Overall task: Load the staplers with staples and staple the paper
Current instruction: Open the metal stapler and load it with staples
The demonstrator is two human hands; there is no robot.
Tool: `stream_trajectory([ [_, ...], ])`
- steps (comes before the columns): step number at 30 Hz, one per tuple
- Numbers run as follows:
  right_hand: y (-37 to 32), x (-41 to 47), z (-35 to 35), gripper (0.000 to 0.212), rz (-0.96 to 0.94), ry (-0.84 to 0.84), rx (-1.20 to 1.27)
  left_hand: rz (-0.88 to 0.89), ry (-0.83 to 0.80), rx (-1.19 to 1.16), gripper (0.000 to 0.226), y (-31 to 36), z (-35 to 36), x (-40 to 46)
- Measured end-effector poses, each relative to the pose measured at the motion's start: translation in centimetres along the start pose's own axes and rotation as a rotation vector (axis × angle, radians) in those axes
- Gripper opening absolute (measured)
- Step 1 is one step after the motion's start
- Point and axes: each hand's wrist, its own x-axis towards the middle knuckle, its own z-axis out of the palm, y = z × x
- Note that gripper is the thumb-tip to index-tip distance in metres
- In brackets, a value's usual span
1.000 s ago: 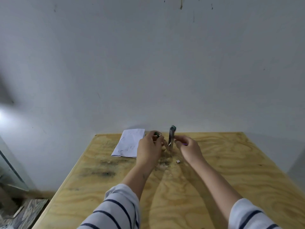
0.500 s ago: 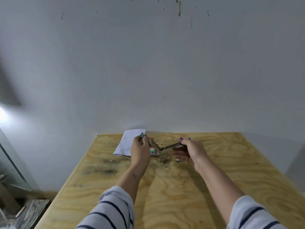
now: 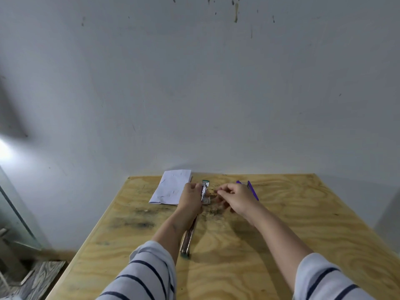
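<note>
The table (image 3: 281,245) is bare plywood, matt, its grain stained dark in patches. On it, white matt paper (image 3: 171,188) lies beside a glossy metal stapler (image 3: 188,237); behind the table, a dull painted wall (image 3: 194,94).

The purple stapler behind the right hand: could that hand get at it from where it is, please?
Probably yes. The purple stapler lies just beyond the right hand on the table, with nothing visible between them.
</note>
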Motion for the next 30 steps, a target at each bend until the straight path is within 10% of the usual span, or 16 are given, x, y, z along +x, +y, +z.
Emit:
stream_trajectory([
  [17, 1.9, 0.6, 0.2, 0.015, 0.131, 0.135, 0.020, 0.218, -0.156, 0.588, 0.034, -0.9, 0.6, -1.3],
  [30, 3.0, 1.0, 0.6, 0.022, 0.177, 0.200, 0.060, 0.205, -0.255, 0.538, 0.030, -1.8, 0.8, -1.0],
])
